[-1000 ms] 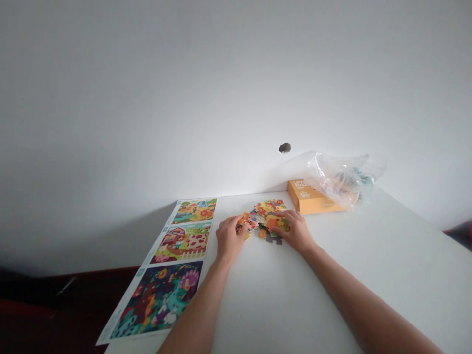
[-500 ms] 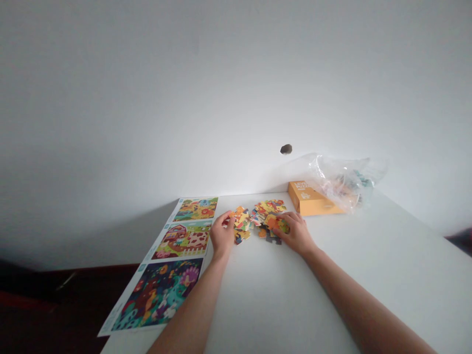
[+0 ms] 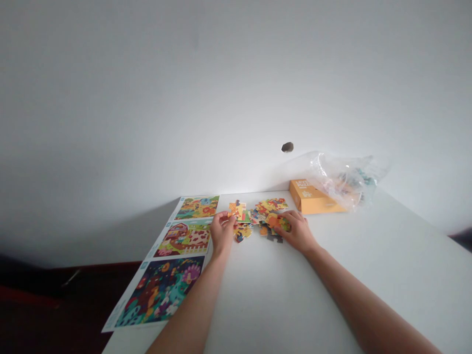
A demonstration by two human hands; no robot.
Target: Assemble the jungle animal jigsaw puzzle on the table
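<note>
My left hand [image 3: 222, 233] pinches a yellow, orange and green puzzle piece [image 3: 242, 212] between thumb and fingers, slightly above other pieces. Below it lie a few loose yellow puzzle pieces [image 3: 243, 232] on the white table. On the right, a heaped pile of colourful puzzle pieces [image 3: 266, 207] rests close to my right hand [image 3: 298, 232]. The fingers of that hand curl round an orange and green puzzle piece [image 3: 283, 224] at the pile's near right side. A dark grey piece [image 3: 274, 238] pokes out under it.
A printed sheet [image 3: 157, 259] with three pictures runs along the left table edge. An orange puzzle box [image 3: 320, 204] stands at the back right, with a clear plastic bag [image 3: 350, 184] of pieces against it. The white wall behind has a hole [image 3: 287, 147].
My left hand now holds up a piece that shows its yellow and green face, lifted from the left group. The right hand stays at the pile. The view has shifted slightly.
</note>
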